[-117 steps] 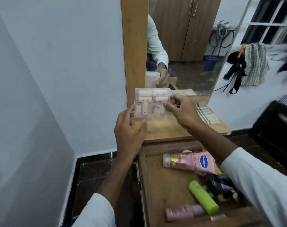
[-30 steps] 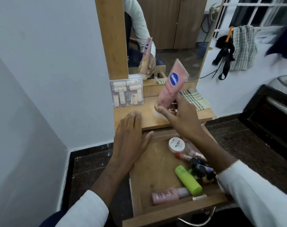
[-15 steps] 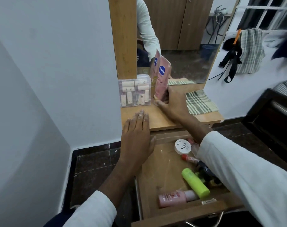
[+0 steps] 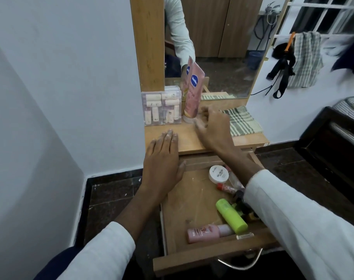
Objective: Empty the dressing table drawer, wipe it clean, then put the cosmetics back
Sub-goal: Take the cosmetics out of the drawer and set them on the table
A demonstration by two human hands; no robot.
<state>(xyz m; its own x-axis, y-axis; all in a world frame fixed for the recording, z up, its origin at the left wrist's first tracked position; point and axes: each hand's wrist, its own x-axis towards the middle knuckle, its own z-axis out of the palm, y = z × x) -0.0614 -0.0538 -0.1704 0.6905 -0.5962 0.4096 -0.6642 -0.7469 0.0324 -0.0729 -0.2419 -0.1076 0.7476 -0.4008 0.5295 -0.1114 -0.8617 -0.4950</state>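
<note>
The wooden drawer (image 4: 202, 257) stands pulled out below the dressing table top (image 4: 194, 140). Inside lie a white round jar (image 4: 218, 174), a lime green bottle (image 4: 231, 219), a small pink bottle (image 4: 208, 232) and several darker items partly hidden under my right sleeve. On the top, a clear box of small tubes (image 4: 162, 108) stands beside the pink lotion tube (image 4: 193, 91), which stands on its cap against the mirror. My right hand (image 4: 214, 128) hovers just right of the tube, fingers relaxed, holding nothing. My left hand (image 4: 162, 158) lies flat on the table's front edge.
A checked cloth (image 4: 240, 121) lies on the right of the table top. The mirror (image 4: 212, 43) rises behind. A white wall is close on the left, dark furniture (image 4: 333, 148) on the right, dark tiled floor below.
My right hand carried the pink lotion tube from above the drawer to the table top, stood it beside the clear box and let go. My left hand stayed flat near the table edge.
</note>
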